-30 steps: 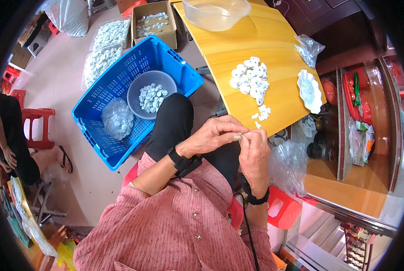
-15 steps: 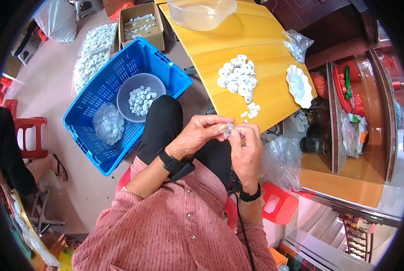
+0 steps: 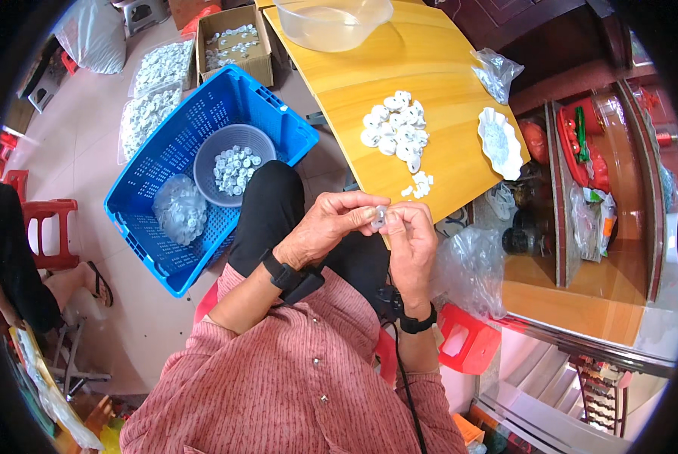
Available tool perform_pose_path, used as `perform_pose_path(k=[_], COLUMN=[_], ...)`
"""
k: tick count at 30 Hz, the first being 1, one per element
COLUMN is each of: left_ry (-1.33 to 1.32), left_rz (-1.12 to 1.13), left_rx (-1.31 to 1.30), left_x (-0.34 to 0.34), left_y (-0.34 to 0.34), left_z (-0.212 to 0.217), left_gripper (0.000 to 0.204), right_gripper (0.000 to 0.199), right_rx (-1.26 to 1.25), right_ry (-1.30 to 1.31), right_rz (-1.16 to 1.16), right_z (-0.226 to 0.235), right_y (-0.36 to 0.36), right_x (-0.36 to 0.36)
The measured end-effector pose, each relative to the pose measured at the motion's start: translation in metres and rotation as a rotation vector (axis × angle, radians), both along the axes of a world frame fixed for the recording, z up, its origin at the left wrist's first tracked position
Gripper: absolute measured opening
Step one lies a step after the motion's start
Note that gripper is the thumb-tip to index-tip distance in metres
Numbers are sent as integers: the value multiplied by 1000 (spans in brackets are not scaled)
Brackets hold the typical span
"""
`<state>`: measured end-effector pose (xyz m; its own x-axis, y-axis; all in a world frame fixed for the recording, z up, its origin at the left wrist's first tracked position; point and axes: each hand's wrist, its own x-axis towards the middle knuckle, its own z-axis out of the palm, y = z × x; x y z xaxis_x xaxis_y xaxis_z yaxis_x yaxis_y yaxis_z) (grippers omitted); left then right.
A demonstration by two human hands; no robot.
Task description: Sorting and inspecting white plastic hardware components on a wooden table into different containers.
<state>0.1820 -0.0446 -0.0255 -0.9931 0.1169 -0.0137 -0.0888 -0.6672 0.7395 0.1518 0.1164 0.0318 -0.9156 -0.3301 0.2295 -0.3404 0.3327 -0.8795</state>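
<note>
Between my two hands, at the near corner of the yellow wooden table [image 3: 331, 98], is a small white round plastic part [image 3: 379, 217]. Thumb and fingers of my left hand [image 3: 335, 225] pinch it from one side. My right hand [image 3: 412, 242] grips it from the other side with thumb and forefinger; its finer shape is hidden by the fingertips. Just beyond the hands lie several tiny white pieces [image 3: 419, 185]. Farther up the table is a heap of white round parts [image 3: 396, 129]. A white scalloped dish [image 3: 511, 160] with small clear pieces sits at the right edge.
On my left, a blue crate [image 3: 146, 250] holds a grey basket [image 3: 204, 178] of white parts and a filled clear bag [image 3: 180, 210]. Trays of parts [image 3: 148, 113] and a cardboard box [image 3: 259, 64] lie beyond. A red stool [image 3: 467, 344] stands right; another person's leg shows far left.
The view has shifted slightly. Both hands stay together on the small part, with only a slight change in the fingers and in how the part sits.
</note>
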Motion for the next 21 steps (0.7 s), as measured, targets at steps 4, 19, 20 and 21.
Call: perform_pose_path(k=[4, 19, 20, 21], left_ry=[-19, -14, -59, -100], left_rz=[-21, 147, 237, 317], left_rx=[54, -137, -170, -195], left_x=[0, -1, -3, -3], left_y=[0, -32, -39, -49], left_z=[-1, 7, 3, 5], left_gripper=[33, 29, 28, 29], right_gripper=[8, 10, 10, 10], right_rx=[-36, -97, -93, -90], right_ry=[-24, 7, 22, 39], right_rz=[-11, -32, -25, -19], right_z=[-4, -17, -22, -24], right_y=[-1, -15, -13, -11], right_x=[0, -1, -2, -3])
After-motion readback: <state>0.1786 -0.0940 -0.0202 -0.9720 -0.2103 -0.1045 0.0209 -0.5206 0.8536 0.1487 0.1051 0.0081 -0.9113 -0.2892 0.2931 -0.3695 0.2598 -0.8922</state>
